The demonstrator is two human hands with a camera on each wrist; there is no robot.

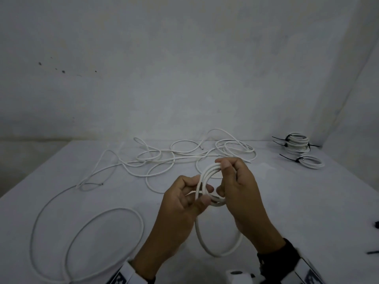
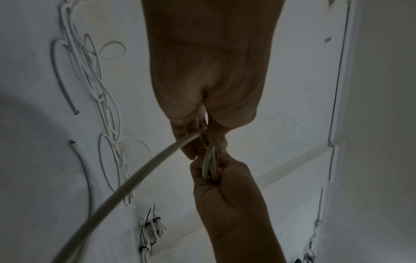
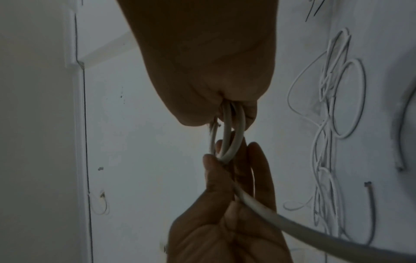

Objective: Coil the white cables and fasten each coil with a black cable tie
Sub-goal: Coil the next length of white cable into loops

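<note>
A small coil of white cable is held upright above the table's middle. My left hand pinches its lower left side, and the trailing cable runs out through those fingers. My right hand grips the coil's right side, thumb over the top turns. The right wrist view shows the coil between both hands. The cable's slack hangs in a loop below the hands and lies in wide loops on the table at the left.
More loose white cables lie tangled at the back of the white table. Finished coils with black ties stand at the back right corner. Spare black cable ties lie at the right edge. Walls close in behind and right.
</note>
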